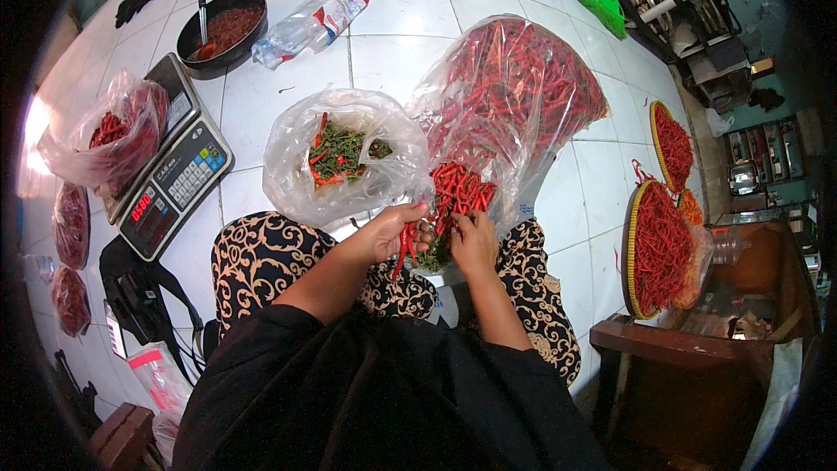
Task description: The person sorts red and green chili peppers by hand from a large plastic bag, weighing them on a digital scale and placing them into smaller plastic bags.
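Observation:
My left hand (400, 233) is closed around a few red chilies (405, 250), which hang below its fingers. Close by on the right, my right hand (472, 235) has its fingertips at a heap of red chilies (460, 190) at the mouth of a large clear plastic bag (516, 88) full of red chilies. Whether it grips one cannot be told. Green stems lie between and below both hands. To the left, an open plastic bag (288, 170) holds green stems (343, 147) and some red chilies.
A digital scale (189, 173) carries a bag of red chilies (108, 134) at left. Beyond are a black pan (222, 65) and a crumpled plastic packet (314, 23). At right stand round trays of chilies (631, 255) and a brown wooden piece of furniture (680, 343).

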Demonstrator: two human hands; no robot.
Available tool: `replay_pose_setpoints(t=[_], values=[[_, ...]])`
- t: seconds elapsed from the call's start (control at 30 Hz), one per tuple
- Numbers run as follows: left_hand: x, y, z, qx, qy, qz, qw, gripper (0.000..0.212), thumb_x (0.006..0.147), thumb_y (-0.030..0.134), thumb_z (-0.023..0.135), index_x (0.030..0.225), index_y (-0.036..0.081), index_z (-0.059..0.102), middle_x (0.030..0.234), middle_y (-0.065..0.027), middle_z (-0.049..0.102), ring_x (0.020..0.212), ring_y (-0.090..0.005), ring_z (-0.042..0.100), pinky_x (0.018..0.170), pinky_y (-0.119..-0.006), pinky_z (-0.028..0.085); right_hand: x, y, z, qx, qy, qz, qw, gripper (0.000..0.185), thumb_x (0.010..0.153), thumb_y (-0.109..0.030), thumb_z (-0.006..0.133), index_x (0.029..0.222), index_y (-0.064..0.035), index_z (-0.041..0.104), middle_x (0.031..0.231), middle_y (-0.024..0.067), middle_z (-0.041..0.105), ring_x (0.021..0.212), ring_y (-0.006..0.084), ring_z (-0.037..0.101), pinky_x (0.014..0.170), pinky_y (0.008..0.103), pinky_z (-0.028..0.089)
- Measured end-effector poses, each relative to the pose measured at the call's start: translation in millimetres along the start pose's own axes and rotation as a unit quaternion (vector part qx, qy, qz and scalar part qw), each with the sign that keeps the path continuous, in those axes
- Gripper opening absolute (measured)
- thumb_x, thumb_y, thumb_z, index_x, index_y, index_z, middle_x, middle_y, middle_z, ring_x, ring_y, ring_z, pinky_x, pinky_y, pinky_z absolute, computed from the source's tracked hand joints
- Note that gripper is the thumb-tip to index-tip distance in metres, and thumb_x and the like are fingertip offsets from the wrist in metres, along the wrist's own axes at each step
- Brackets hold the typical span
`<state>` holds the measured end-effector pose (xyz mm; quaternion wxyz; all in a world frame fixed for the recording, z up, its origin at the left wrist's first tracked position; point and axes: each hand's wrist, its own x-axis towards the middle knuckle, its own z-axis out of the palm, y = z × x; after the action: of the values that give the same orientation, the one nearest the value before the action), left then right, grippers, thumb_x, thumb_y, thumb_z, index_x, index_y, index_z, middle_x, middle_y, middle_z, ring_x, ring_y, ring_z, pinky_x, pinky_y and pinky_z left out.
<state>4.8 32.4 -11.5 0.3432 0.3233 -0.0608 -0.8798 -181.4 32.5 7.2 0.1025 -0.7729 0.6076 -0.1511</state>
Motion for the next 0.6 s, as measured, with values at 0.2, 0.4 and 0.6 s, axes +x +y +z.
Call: replay_pose_setpoints(t=[0.2,0.4,0.6], values=[[3.1,-1.3,-0.9,0.004,0.020,0.009,1.000,0.021,0.085,0.023,0.054,0.096,0.006,0.049,0.078,-0.0061,0.056,0.071,-0.0186,0.060,0.062,-0.033,0.053,5.8,2.9,4.6,-0.094,-0.021,0.007,0.995,0.025,0.070,-0.016,0.060,0.093,-0.0073,0.063,0.094,0.0111,0.052,0.091,0.0299,0.049,0.075,0.0391,0.042],[6.6,-3.7,-3.2,-0.006,0.022,0.005,1.000,0.020,0.084,0.020,0.054,0.096,0.004,0.050,0.081,-0.0076,0.058,0.074,-0.0198,0.061,0.066,-0.034,0.053,-1.3,-9.6,-31.1,0.007,0.011,0.009,1.000,0.024,0.073,-0.017,0.058,0.092,-0.0035,0.063,0.089,0.0131,0.054,0.086,0.0311,0.051,0.074,0.0397,0.042],[4.0,-3.3,-5.3,-0.040,-0.036,-0.034,0.998,0.023,0.085,0.016,0.053,0.102,0.003,0.046,0.087,-0.0100,0.058,0.078,-0.0217,0.060,0.070,-0.035,0.052,-31.4,-63.9,-48.4,0.106,-0.071,-0.090,0.988,0.026,0.074,-0.018,0.057,0.094,-0.0023,0.060,0.087,0.0153,0.054,0.082,0.0335,0.052,0.071,0.0416,0.043]])
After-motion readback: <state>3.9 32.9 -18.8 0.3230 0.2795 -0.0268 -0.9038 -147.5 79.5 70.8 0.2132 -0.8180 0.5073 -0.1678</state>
